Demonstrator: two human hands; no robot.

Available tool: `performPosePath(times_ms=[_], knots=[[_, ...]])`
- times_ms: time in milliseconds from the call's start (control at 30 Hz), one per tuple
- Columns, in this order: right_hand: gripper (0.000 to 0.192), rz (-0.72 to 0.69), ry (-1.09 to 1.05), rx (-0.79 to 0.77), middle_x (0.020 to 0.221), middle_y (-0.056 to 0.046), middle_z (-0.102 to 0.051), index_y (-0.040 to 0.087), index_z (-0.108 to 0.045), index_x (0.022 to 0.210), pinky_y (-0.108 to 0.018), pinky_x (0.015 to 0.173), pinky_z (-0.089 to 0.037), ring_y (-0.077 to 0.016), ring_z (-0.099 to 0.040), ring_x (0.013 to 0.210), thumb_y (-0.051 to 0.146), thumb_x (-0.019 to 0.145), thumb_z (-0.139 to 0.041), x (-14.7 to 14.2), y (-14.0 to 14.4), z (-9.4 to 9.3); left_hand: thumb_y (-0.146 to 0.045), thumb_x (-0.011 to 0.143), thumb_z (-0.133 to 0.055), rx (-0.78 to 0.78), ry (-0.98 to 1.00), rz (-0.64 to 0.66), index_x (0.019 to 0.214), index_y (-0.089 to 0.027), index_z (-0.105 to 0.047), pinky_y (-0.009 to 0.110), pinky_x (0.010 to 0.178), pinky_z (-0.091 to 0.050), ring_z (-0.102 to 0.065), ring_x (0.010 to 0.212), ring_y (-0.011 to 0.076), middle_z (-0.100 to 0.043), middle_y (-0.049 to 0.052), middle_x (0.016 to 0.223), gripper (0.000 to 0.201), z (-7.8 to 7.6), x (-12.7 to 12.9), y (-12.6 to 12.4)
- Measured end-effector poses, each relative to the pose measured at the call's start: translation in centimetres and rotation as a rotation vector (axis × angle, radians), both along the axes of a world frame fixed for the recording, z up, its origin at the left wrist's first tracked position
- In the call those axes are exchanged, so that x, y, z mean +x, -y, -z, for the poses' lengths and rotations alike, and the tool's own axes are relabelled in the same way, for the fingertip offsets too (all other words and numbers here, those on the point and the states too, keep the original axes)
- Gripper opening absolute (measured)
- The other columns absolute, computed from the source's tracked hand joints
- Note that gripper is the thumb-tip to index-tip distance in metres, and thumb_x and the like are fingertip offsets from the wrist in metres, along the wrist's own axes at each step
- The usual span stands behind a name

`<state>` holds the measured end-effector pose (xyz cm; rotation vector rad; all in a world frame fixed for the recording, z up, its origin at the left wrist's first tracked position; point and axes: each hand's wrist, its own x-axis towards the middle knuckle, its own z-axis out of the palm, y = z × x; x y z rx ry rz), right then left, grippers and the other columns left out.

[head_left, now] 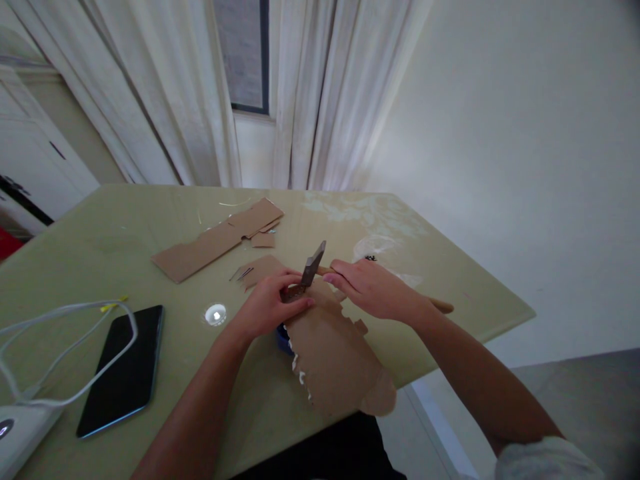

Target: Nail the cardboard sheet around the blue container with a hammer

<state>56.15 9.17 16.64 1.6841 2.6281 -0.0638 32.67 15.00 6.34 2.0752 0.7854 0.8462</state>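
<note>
- While both hands work at the middle of the worktop, the left hand presses down on a brown cardboard sheet, fingers curled loosely over its top edge.
- The right hand is closed around a wooden handle whose far end juts out past the wrist; it seems to belong to the blade.
- A grey blade stands tilted between the two hands, its lower end at the cardboard just beside the left fingertips.
- The sheet is flat and tan, with a ragged, notched edge on the right and torn white bits along its left side; its rounded near end hangs over the worktop's front edge.
- A small blue thing peeks out from under the sheet; what it is cannot be told.
- Farther back lies a long cardboard strip with small scraps beside it.
- To the left lie a dark phone, a white cable and a small round disc.
- Clear plastic lies behind the right hand.
</note>
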Motion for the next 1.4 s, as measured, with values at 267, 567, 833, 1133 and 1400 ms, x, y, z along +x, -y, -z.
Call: performPosePath(times_ms=[267,567,833,1133,1400], knots=[[0.042,0.037,-0.045,-0.040,0.086,-0.005,-0.072,0.019,-0.062,0.101,-0.033,0.067,-0.025,-0.0188,-0.061,0.074,0.045,0.118,-0.033,-0.2,0.2,-0.3,-0.039,0.089,-0.080,-0.037,-0.003,0.000,0.113,-0.023,-0.082,0.031,0.073,-0.049,-0.069,0.087,0.0199,-0.078,0.005,0.114,0.029,-0.1,0.0,0.0],[0.039,0.045,-0.036,-0.045,0.083,-0.004,-0.071,0.019,-0.064,0.103,-0.033,0.067,-0.026,-0.0197,-0.062,0.075,0.041,0.117,-0.036,-0.5,0.2,-0.4,-0.049,0.088,-0.080,-0.023,-0.067,-0.073,0.116,-0.022,-0.079,0.029,0.063,-0.040,-0.057,0.069,0.0160,-0.071,0.000,0.085,0.039,-0.1,0.0,0.2],[0.041,0.050,-0.041,-0.050,0.085,-0.005,-0.073,0.019,-0.064,0.103,-0.033,0.067,-0.027,-0.0197,-0.064,0.075,0.044,0.117,-0.034,-0.4,0.2,-0.2,-0.049,0.088,-0.079,-0.008,-0.080,-0.070,0.116,-0.022,-0.078,0.029,0.062,-0.038,-0.054,0.068,0.0161,-0.067,-0.001,0.080,0.039,-0.2,0.0,0.1],[0.042,0.030,-0.026,-0.049,0.088,-0.006,-0.074,0.019,-0.063,0.104,-0.033,0.068,-0.027,-0.0202,-0.066,0.077,0.045,0.118,-0.033,-0.2,0.1,0.5,-0.050,0.088,-0.079,-0.040,-0.068,-0.069,0.118,-0.022,-0.077,0.028,0.060,-0.036,-0.052,0.065,0.0151,-0.065,-0.003,0.078,0.041,-0.1,-0.1,0.2],[0.043,0.035,0.034,-0.083,0.093,-0.008,-0.076,0.019,-0.063,0.107,-0.034,0.068,-0.029,-0.0216,-0.068,0.081,0.046,0.118,-0.031,-0.5,0.1,0.8,-0.048,0.088,-0.080,-0.045,-0.058,-0.061,0.115,-0.022,-0.077,0.029,0.065,-0.042,-0.056,0.071,0.0165,-0.069,0.000,0.085,0.038,-0.2,-0.1,0.2]])
